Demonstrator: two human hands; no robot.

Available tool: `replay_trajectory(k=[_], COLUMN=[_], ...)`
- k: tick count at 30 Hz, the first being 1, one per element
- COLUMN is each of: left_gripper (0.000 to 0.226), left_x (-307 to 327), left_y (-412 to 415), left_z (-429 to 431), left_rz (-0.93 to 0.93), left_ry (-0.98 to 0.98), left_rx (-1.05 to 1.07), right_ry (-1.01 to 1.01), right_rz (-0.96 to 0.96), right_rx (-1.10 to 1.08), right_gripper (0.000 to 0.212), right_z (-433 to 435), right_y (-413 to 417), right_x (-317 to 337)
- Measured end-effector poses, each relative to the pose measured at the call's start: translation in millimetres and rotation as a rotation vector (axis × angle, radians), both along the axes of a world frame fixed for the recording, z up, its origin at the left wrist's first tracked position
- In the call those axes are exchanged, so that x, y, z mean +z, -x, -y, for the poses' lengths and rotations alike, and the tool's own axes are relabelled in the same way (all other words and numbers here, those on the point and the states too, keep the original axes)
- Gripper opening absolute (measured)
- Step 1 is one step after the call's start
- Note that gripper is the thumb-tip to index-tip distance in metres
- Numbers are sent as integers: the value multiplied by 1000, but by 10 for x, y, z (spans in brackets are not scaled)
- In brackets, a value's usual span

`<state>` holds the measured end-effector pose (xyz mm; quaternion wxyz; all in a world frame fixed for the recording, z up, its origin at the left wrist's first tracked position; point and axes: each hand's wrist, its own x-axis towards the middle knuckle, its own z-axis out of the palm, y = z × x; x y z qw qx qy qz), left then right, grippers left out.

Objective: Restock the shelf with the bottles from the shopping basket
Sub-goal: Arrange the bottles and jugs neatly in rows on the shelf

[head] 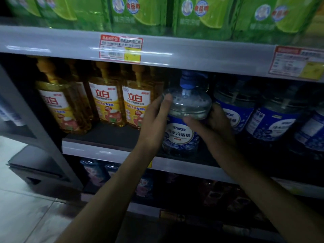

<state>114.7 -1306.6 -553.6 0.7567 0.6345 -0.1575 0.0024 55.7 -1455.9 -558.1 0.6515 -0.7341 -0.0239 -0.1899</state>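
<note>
Starting from the left, yellow bottles point(108, 100) stand in a row on the middle shelf point(98, 149). Just beside them the left hand point(155, 121) lies with straight fingers pressed flat on the left shoulder of the blue bottle point(182, 135). This bottle is upright and seems to rest near the front edge of the shelf. Its long axis is vertical, the blue cap point(188, 81) points up toward the shelf above, and the label faces outward. It looks full of clear liquid, so I judge it heavy, with stiff and rather slippery plastic walls. Two hands on the wide shoulder, or one under the base, seems the safe hold. The right hand point(217, 123) holds the right side, its fingers curled round the front just below the shoulder. Further right, more blue-labelled bottles point(273, 120) stand close beside it
</note>
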Motion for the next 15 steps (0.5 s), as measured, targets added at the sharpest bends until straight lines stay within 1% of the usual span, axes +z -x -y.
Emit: replay_trajectory(k=[2, 3, 5, 8, 11, 12, 14, 15], left_gripper=[35, 34, 30, 29, 32, 30, 19, 21], left_x=[-36, -50, -47, -5, -35, -71, -204, -286], left_y=[5, 4, 22, 76, 39, -3, -121, -168], left_z=[0, -7, -25, 6, 61, 69, 88, 109], left_rz=[43, 53, 40, -10, -46, -58, -60, -45], left_ry=[-32, -42, -45, -16, -17, -24, -83, -148], left_rx=[23, 26, 14, 2, 60, 102, 181, 205], right_ry=[76, 113, 139, 139, 125, 125, 126, 125], right_rz=[-17, -25, -39, -41, -42, -43, -45, -47], right_rx=[-64, -98, -147, -153, -172, -181, -204, -219], right_gripper=[76, 80, 80, 76, 78, 77, 77, 77], right_z=[-35, -40, 1, 102, 212, 250, 329, 366], right_y=[-33, -37, -24, 45, 162, 201, 266, 295], right_x=[-40, -48, -48, -34, -20, -21, -23, -26])
